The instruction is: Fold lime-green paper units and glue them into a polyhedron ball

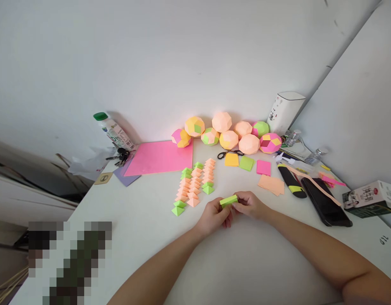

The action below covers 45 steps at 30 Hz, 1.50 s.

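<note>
Between my two hands is a green paper (229, 200), folded into a narrow strip and raised a little above the white table. My left hand (213, 217) pinches its left end. At the right end, the thumb and fingers of my right hand (249, 204) close on it. Just left of my hands stand rows of small folded paper units, peach ones (194, 184) and green ones (178, 207). Beyond them sit several faceted paper balls (229, 140) in peach, yellow, green and pink, piled against the wall.
Black scissors (230, 154) lie behind square paper stacks: yellow (231, 159), green (246, 163), pink (263, 167) and peach (272, 184). A pink board (160, 157) and a bottle (114, 131) are at the left. Rightward are a cutter (291, 181), a phone (325, 203) and a carton (370, 199).
</note>
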Each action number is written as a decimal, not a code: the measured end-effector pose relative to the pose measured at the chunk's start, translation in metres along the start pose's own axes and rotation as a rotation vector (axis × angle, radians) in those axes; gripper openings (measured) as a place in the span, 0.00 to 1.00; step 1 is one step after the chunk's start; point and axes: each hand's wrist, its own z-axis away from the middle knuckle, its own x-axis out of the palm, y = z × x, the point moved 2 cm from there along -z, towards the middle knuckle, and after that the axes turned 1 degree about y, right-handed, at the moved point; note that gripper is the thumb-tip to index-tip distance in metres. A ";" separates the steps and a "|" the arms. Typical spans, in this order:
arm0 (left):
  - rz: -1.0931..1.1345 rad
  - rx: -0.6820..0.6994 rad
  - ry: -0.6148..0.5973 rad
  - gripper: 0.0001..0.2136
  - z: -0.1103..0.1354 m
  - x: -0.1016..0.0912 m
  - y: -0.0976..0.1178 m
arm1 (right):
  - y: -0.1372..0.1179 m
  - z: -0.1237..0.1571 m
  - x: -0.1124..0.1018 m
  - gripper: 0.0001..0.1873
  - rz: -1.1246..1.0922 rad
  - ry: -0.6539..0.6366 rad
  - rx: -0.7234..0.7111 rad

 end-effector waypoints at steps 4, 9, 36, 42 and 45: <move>-0.006 0.003 0.004 0.12 0.001 0.001 0.000 | 0.004 0.000 -0.001 0.07 -0.039 0.028 0.019; 0.050 -0.021 0.047 0.11 0.000 -0.001 0.001 | 0.008 -0.002 -0.004 0.05 -0.150 0.103 0.032; 0.310 0.063 0.198 0.19 -0.007 -0.008 0.000 | -0.005 0.004 0.000 0.07 0.018 0.198 -0.355; 0.304 0.068 0.175 0.18 -0.007 -0.009 0.000 | -0.002 0.002 -0.001 0.19 0.173 0.111 -0.289; 0.314 0.070 0.156 0.17 -0.007 -0.010 0.000 | 0.000 0.001 -0.002 0.22 0.163 0.107 -0.282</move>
